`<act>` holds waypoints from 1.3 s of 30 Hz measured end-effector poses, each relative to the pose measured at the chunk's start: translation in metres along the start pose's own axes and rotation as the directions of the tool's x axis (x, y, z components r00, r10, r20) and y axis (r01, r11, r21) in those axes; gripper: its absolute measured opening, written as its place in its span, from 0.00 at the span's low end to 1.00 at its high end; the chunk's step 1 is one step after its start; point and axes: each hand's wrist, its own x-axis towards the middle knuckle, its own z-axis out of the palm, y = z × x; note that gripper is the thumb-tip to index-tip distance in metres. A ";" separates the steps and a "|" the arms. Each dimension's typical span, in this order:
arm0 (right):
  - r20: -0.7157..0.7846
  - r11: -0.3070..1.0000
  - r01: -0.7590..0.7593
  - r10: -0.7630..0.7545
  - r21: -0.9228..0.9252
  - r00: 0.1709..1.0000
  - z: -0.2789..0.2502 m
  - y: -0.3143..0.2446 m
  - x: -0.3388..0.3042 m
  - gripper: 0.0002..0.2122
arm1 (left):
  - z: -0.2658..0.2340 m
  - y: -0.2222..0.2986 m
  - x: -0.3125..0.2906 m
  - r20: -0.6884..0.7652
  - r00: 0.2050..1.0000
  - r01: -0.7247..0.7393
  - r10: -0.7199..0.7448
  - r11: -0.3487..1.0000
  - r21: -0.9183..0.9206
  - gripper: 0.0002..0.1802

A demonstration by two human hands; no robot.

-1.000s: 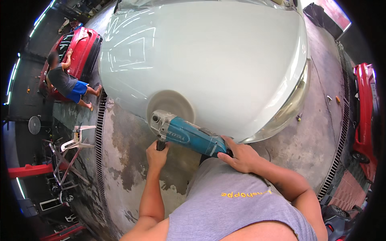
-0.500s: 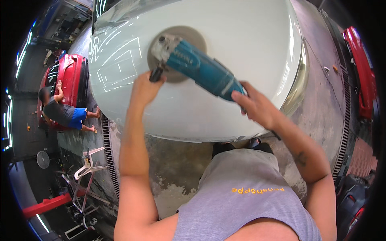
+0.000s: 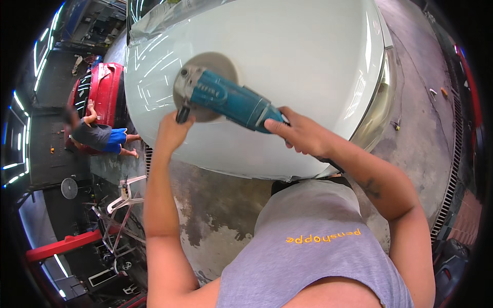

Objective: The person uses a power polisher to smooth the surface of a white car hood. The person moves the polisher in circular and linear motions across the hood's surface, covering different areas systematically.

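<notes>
Polisher (image 3: 226, 98) on white hood (image 3: 298, 61); left hand (image 3: 173, 132) grips side handle (image 3: 182, 114), right hand (image 3: 300, 132) clasps its rear.

White hood (image 3: 308, 72): open passage beyond and right of the teal polisher (image 3: 233, 100), by my eye. Room too over the near hood, between left hand (image 3: 173, 132) and right hand (image 3: 300, 131); going forward from there, the polisher's body and round pad (image 3: 223, 62) bar the way.

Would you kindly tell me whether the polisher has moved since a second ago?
Yes, the polisher has moved away from the near edge of the white hood, farther in.
</notes>
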 end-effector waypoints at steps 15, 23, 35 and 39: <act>0.207 0.929 0.112 -0.039 -0.354 0.978 0.004 0.044 -0.031 0.36 | 0.134 -0.009 -0.154 -0.068 0.922 0.326 -0.382 0.856 -0.401 0.18; 0.365 0.888 0.274 -0.133 -0.369 0.921 0.006 0.050 -0.037 0.43 | 0.140 -0.034 -0.176 -0.008 0.901 0.394 -0.433 0.828 -0.399 0.10; 0.212 0.964 0.243 -0.217 -0.104 0.953 -0.006 0.028 -0.022 0.47 | 0.072 -0.025 -0.062 -0.109 0.984 0.110 -0.138 0.966 -0.232 0.15; 0.030 0.968 0.252 -0.252 -0.013 0.967 -0.035 0.006 0.010 0.47 | 0.028 -0.008 0.028 -0.039 0.994 0.100 -0.107 0.983 -0.153 0.19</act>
